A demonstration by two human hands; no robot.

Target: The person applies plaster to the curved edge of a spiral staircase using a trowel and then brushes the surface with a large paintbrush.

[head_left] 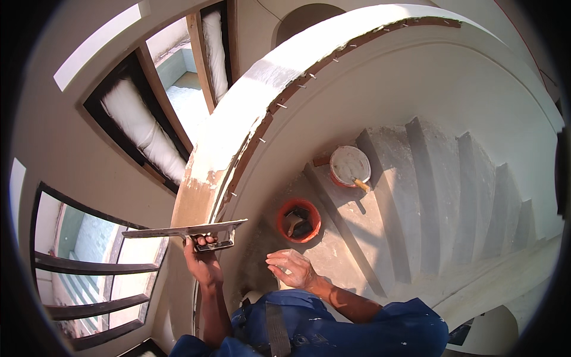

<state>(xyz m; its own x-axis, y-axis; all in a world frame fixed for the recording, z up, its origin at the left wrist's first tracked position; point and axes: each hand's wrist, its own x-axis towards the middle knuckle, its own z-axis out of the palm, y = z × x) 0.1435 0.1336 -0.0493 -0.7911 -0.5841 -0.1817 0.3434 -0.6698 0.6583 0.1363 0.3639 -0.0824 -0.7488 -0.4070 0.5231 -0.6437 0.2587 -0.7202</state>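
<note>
My left hand grips the handle of a plastering trowel, fingers wrapped round it. The trowel's long flat blade lies level over the top of a curved stair wall; whether it touches the wall I cannot tell. White plaster covers the wall top further up, while the nearer stretch is bare brown. Lower right of the trowel, my right hand hangs in front of my body, whitened with dust. Its fingers bend loosely, the thumb stands apart, and nothing shows in it.
On the stairs stand an orange bucket with dark tools inside and a bucket of white paste with a yellowish handle sticking out. Small pegs jut from the wall's inner edge. Barred window openings lie to the left.
</note>
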